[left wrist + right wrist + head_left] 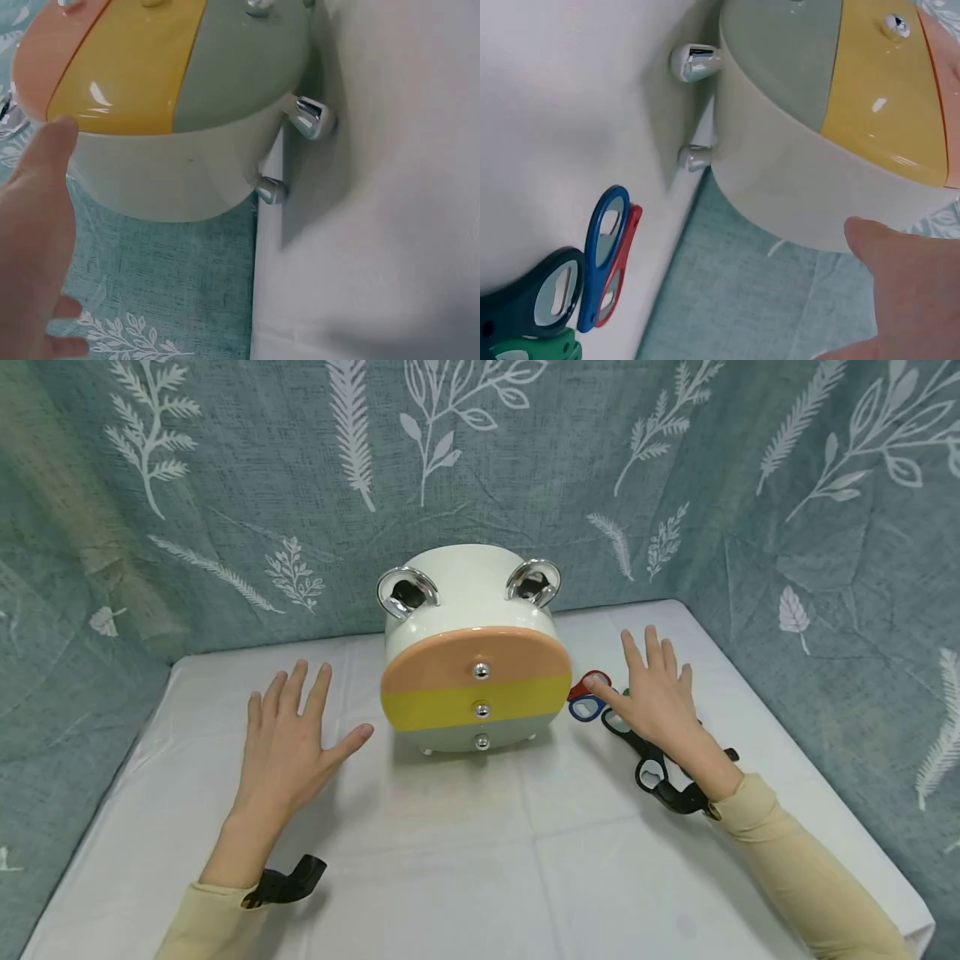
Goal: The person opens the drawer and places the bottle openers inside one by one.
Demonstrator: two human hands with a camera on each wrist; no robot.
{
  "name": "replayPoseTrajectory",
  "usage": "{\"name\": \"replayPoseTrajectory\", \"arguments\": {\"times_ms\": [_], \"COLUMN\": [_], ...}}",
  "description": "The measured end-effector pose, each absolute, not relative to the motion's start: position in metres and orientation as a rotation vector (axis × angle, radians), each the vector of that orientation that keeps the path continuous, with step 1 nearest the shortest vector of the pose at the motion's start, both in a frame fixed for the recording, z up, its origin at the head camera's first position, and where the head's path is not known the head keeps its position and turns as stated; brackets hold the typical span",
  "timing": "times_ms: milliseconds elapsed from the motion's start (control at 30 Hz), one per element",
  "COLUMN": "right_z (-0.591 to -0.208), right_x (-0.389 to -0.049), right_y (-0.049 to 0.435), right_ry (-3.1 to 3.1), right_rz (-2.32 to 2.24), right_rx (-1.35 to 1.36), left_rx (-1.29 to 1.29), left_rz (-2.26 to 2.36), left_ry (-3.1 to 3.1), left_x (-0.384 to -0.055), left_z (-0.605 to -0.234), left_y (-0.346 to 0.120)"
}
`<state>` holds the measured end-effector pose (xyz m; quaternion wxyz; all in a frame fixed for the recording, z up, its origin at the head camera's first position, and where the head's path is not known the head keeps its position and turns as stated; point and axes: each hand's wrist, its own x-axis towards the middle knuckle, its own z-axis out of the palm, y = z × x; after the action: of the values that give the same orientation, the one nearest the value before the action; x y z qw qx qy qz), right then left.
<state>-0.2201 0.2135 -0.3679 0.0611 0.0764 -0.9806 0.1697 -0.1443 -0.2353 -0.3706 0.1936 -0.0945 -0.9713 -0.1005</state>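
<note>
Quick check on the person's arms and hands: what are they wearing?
The left hand and right hand wear no visible gloves or rings. The left sleeve and right sleeve are plain beige, ending around the wrists. A curved black fitting juts from each cuff.

- Your left hand [285, 743] shows its back to the head view, its fingers [292, 689] straight, spread and pointing away from you.
- Your left thumb [351, 745] juts out to the right of that hand.
- Your left forearm [213, 922], sleeved, lies behind it, toward you.
- Your right hand [660, 697] is well apart from the left, to its right, fingers extended forward.
- Your right thumb [606, 693] points left; your sleeved right forearm [810, 868] slants back rightward behind the hand.
</note>
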Motion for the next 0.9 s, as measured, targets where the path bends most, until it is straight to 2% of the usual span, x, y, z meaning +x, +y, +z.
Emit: {"name": "replayPoseTrajectory", "arguments": {"times_ms": [400, 667, 900], "right_z": [-0.366, -0.367, -0.363], "right_x": [-0.216, -0.214, -0.217], "right_y": [0.214, 0.209, 0.202], "right_ry": [-2.648, -2.431, -2.231], "right_rz": [0.883, 0.986, 0.967], "right_rx": [0.422, 0.551, 0.713], "left_rx": [-0.591, -0.614, -0.561], "left_rz": [-0.771, -1.019, -1.316], "left_ry": [-2.556, -2.502, -2.358], "left_x": [-0.141, -0.146, -0.166], "left_z": [-0.373, -0.368, -0.355], "left_y": [-0.219, -0.209, -0.202]}}
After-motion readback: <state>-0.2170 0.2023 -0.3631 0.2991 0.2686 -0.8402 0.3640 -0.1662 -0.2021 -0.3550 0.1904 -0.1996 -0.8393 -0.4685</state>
